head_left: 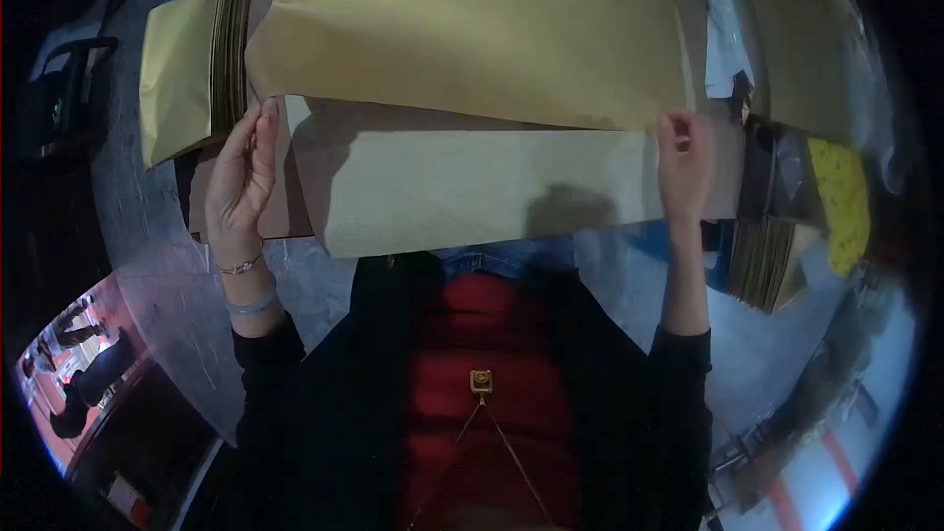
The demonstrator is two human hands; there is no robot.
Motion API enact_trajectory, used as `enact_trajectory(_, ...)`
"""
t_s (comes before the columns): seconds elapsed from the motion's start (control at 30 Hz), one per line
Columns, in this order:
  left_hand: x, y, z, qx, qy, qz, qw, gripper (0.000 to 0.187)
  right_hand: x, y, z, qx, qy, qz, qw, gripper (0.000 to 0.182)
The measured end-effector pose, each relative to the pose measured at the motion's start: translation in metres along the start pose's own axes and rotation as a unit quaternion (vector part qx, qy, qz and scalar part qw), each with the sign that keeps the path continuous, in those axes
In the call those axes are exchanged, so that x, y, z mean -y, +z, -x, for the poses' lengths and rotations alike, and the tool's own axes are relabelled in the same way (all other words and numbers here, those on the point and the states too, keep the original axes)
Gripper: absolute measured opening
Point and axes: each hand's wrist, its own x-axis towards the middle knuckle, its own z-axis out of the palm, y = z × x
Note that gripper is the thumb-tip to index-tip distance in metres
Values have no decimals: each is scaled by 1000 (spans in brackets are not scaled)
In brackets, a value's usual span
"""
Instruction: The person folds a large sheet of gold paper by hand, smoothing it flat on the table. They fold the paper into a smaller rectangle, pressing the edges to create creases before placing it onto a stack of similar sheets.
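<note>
A large gold paper sheet [472, 39] stretches across the work surface in front of me, its near edge lifted. At the sheet's near left corner, my left hand [242, 177] is closed, thumb and fingers pinching the edge. My right hand [684, 167], slightly blurred, is closed in a pinch at the near right corner of the same sheet. Below the gold sheet lies a pale beige sheet [433, 187], with hand shadows across it. Brown board or paper shows under both.
A stack of gold-covered folded pieces [182, 79] stands left of the sheet. Another stack [767, 261] sits at the lower right, near a yellow item [839, 202]. Crumpled whitish plastic [723, 34] lies along the right side. Other people appear at the far lower left.
</note>
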Motion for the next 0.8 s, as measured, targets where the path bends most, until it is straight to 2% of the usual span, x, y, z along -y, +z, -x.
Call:
enact_trajectory(0.07, 9, 4, 15, -14, 1, -18, 1000, 23, 14, 8, 32, 21, -99, 71, 992, 14)
enact_trajectory(0.1, 20, 10, 23, -14, 4, -19, 1000, 23, 15, 9, 45, 34, -26, 14, 999, 16)
enact_trajectory(0.13, 25, 12, 33, -17, 5, -18, 1000, 24, 14, 8, 55, 35, -20, 13, 999, 16)
enact_trajectory(0.2, 28, -4, 48, 13, -32, -18, 999, 25, 9, 2, 69, -11, 152, -132, 979, 19)
enact_trajectory(0.23, 38, -5, 58, -23, 39, -107, 993, 26, 9, -5, 74, -36, 127, -85, 988, 22)
enact_trajectory(0.27, 51, -4, 65, -57, 111, -196, 973, 27, -1, -10, 81, -38, 129, -82, 988, 22)
enact_trajectory(0.3, 63, -2, 68, -95, 139, -349, 922, 28, -16, -12, 89, -79, 138, -30, 987, 22)
enact_trajectory(0.33, 67, -11, 72, -90, 138, -349, 923, 28, -22, -12, 94, -122, 144, 20, 982, 22)
enact_trajectory(0.4, 79, -34, 72, -188, 165, -470, 846, 28, -28, -14, 100, -142, 155, 22, 977, 21)
enact_trajectory(0.43, 88, -35, 72, -219, 170, -518, 809, 28, -38, -15, 105, -141, 115, 61, 982, 21)
enact_trajectory(0.47, 91, -37, 72, -217, 166, -519, 810, 28, -45, -16, 107, -138, 74, 100, 983, 21)
enact_trajectory(0.53, 94, -42, 72, -197, 162, -588, 768, 26, -44, -21, 108, -148, 55, 82, 984, 20)
enact_trajectory(0.57, 95, -41, 72, -193, 157, -589, 769, 26, -43, -25, 107, -154, 71, 84, 982, 19)
enact_trajectory(0.63, 96, -39, 74, -245, 176, -542, 784, 25, -44, -32, 104, -162, 87, 89, 979, 19)
enact_trajectory(0.73, 83, -45, 84, -223, 152, -554, 788, 33, -52, -41, 100, -175, 86, 60, 979, 18)
enact_trajectory(0.8, 80, -49, 87, -226, 135, -553, 790, 32, -62, -44, 95, -177, 93, 106, 974, 20)
